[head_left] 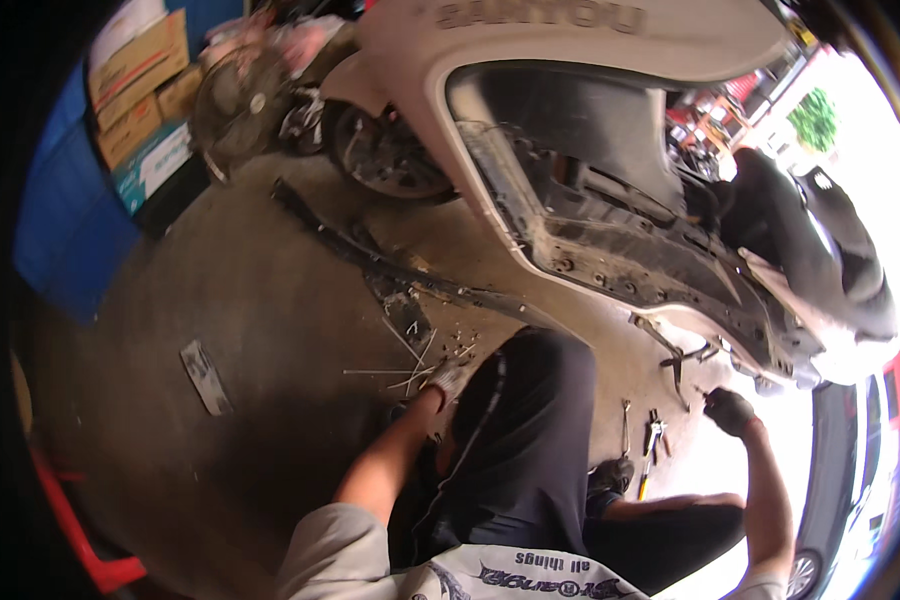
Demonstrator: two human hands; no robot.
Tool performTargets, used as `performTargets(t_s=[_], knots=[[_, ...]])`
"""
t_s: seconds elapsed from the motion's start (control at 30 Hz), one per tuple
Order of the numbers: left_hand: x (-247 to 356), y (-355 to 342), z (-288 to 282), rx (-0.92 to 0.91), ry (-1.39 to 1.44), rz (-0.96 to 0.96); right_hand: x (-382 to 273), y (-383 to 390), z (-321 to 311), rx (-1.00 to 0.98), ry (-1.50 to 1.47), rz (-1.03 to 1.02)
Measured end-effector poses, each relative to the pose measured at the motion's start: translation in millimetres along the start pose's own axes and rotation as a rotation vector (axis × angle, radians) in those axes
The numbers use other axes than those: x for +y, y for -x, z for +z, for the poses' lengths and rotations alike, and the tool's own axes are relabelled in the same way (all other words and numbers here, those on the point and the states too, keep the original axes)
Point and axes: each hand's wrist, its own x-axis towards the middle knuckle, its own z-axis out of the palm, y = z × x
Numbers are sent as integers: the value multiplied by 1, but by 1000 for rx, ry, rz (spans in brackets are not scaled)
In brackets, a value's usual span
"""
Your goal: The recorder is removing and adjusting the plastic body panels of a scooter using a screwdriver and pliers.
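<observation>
My left hand (450, 381), in a pale glove, reaches down to the floor beside my bent knee. Its fingers are partly hidden by the knee and blurred. Just beyond it lies a scatter of small screws (460, 350), with several thin white strips (400, 372) to the left. My right hand (732, 412), in a dark glove, is closed over the floor at the right, below the scooter (620, 255). Something small may stick out from its fingers, too unclear to name. Between that hand and my foot lie a wrench (626, 425) and pliers (654, 440).
The pale scooter leans across the upper right with its floor section stripped. Long black trim pieces (370, 262) lie on the floor ahead. A metal plate (206, 378) is at the left. Cardboard boxes (140, 75) and a fan (245, 100) stand at the back left.
</observation>
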Motion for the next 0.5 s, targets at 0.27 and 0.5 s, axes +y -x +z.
performTargets(t_s=[0.27, 0.5], knots=[[32, 41, 10, -89, 754, -99, 34, -12, -5, -20, 18, 53], [40, 43, 32, -84, 392, -139, 17, -39, 36, -167, -99, -70]])
